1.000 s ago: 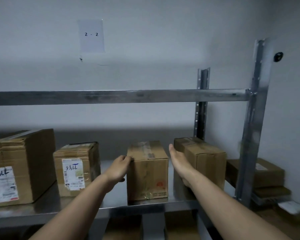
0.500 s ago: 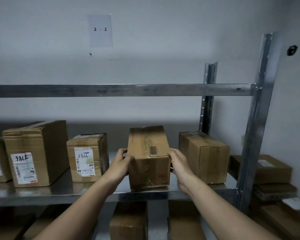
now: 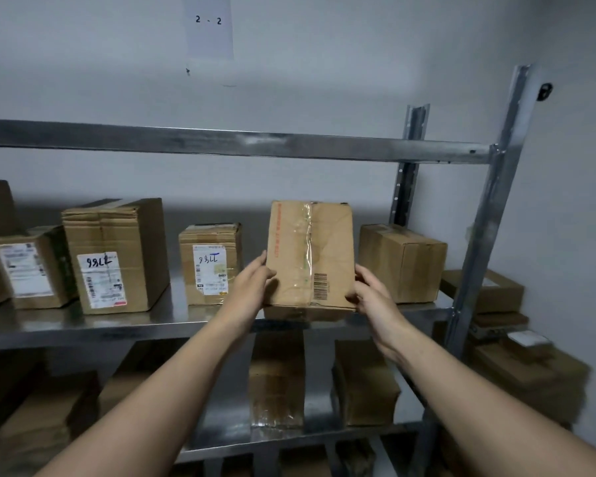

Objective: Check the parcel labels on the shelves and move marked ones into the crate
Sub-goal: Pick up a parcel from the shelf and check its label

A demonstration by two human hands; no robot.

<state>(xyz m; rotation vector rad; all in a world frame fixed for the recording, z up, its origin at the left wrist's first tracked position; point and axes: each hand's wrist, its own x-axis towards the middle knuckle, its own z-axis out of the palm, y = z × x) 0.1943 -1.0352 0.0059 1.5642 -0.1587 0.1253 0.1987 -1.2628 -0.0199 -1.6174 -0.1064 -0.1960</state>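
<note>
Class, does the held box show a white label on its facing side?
No, the box shows only tape and a barcode on that side.

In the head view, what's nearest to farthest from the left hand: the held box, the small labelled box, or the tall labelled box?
1. Held box, touching the left hand.
2. Small labelled box, just left.
3. Tall labelled box, farther left.

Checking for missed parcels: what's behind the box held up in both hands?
Only grey wall shows above the held box; anything standing directly behind it is covered.
</note>
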